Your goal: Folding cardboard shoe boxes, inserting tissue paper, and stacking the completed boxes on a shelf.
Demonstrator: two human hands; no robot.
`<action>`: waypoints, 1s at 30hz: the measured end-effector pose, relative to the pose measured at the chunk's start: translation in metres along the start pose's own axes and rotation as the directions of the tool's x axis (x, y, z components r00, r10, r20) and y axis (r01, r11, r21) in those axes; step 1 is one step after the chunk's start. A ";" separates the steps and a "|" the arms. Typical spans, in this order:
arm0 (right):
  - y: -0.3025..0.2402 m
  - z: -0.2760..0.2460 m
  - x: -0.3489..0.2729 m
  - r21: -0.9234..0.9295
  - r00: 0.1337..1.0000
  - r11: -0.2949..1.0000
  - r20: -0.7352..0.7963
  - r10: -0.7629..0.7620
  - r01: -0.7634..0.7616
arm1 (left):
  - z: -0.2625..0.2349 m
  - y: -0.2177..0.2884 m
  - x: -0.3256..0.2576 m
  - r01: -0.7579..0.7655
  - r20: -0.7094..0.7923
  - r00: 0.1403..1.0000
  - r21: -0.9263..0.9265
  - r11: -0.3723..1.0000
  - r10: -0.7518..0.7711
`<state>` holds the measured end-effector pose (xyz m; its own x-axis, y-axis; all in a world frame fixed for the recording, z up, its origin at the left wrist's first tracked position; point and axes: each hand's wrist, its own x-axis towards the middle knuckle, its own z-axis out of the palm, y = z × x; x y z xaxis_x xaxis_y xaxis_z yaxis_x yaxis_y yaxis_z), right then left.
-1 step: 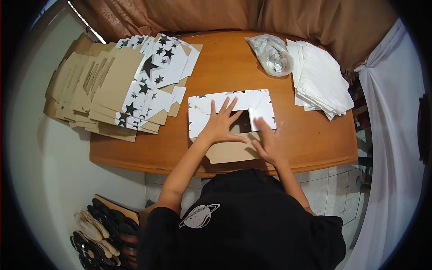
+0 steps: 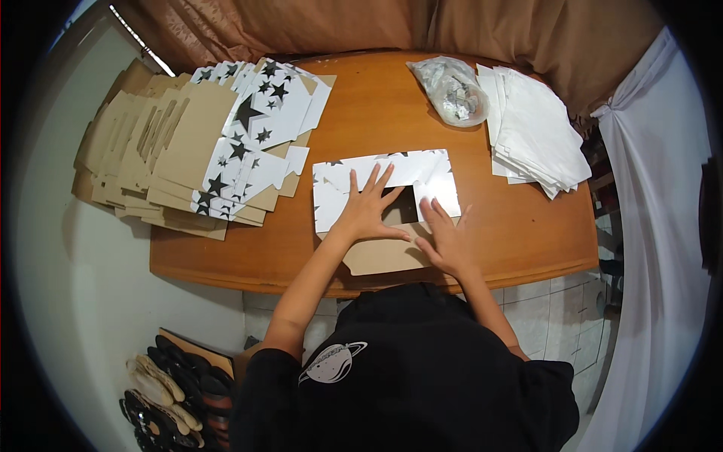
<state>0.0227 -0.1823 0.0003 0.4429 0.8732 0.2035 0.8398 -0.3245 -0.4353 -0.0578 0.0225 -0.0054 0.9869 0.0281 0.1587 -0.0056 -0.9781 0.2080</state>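
In front of me on the table sits a cardboard box [image 2: 339,177], white with black stars outside and plain brown inside. Its white flaps are folded in, around a dark gap in the middle. A brown flap [image 2: 384,258] hangs toward me on the near side. My left hand [image 2: 367,211] is spread flat over the left white flap, its thumb along the near edge of the gap. At the right flap, my right hand [image 2: 448,239] has its fingers extended and apart, fingertips on or just over the white cardboard. Neither hand grips anything.
A tall pile of flat cardboard box blanks [image 2: 188,143], some star-printed, covers the table's left. At the back right are a clear plastic bag [image 2: 456,98] with small silvery pieces and a stack of white sheets [image 2: 538,135]. Shoes [image 2: 173,392] lie on the floor at lower left.
My right hand, blurred by motion earlier, is now sharper, its fingers slightly left and over the right flap. The left hand stays spread in place.
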 end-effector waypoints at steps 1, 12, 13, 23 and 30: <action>-0.001 0.001 -0.001 -0.002 1.000 1.000 -0.006 0.014 -0.014 | 0.001 0.001 0.000 0.012 -0.009 1.000 -0.032 0.999 -0.012; 0.002 -0.003 0.006 -0.262 0.993 0.963 0.107 -0.039 0.066 | -0.002 0.003 0.006 0.037 -0.004 0.999 -0.041 0.998 -0.037; 0.004 -0.001 0.005 -0.261 0.993 0.963 0.108 -0.041 0.068 | -0.005 0.004 0.005 0.039 -0.004 0.999 -0.041 0.998 -0.039; 0.062 0.002 -0.032 -0.016 0.943 0.986 -0.291 -0.164 0.166 | -0.018 -0.027 -0.088 0.075 -0.268 0.950 -0.306 0.949 -0.161; 0.072 0.004 -0.018 -0.073 0.932 0.979 -0.300 -0.203 0.190 | 0.001 -0.025 -0.127 0.176 -0.324 0.911 -0.250 0.952 -0.254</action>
<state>0.0743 -0.2197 -0.0386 0.3367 0.7706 0.5411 0.9291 -0.1786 -0.3239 -0.1832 0.0432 -0.0318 0.8487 0.3407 0.4046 0.1284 -0.8748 0.4672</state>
